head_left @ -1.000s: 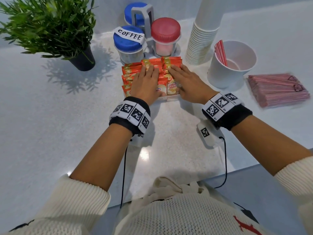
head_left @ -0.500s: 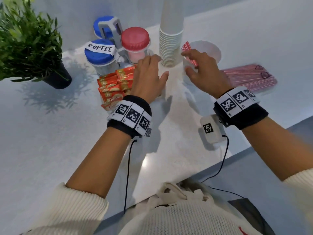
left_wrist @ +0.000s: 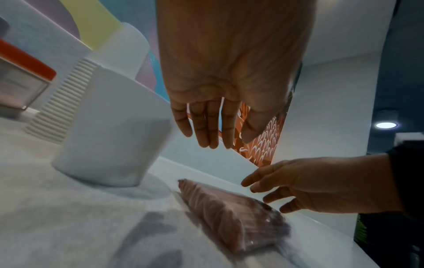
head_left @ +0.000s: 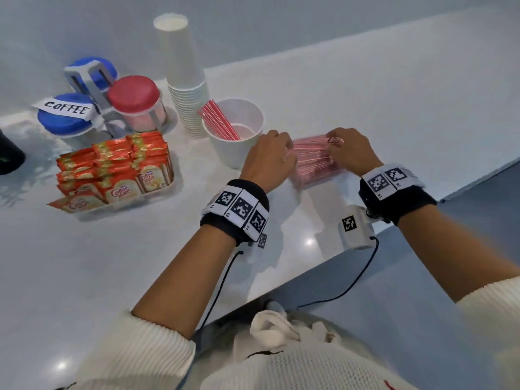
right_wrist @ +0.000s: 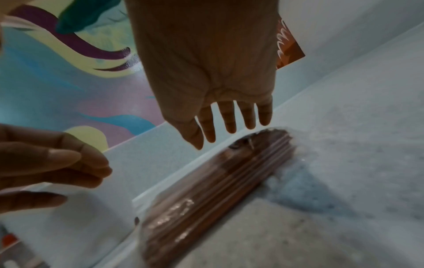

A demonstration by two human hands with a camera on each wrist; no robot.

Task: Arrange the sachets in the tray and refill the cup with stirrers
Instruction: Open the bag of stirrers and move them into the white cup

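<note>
On the counter just right of the cup, the wrapped pack of stirrers lies flat, and both my hands hang over it with fingers loosely spread: my left hand above its near-left end, my right hand above its far-right end, neither gripping yet. The sachets already stand in rows in the tray at left, so I judge that half done. The cup holds only a few stirrers, so the refill remains.
</note>
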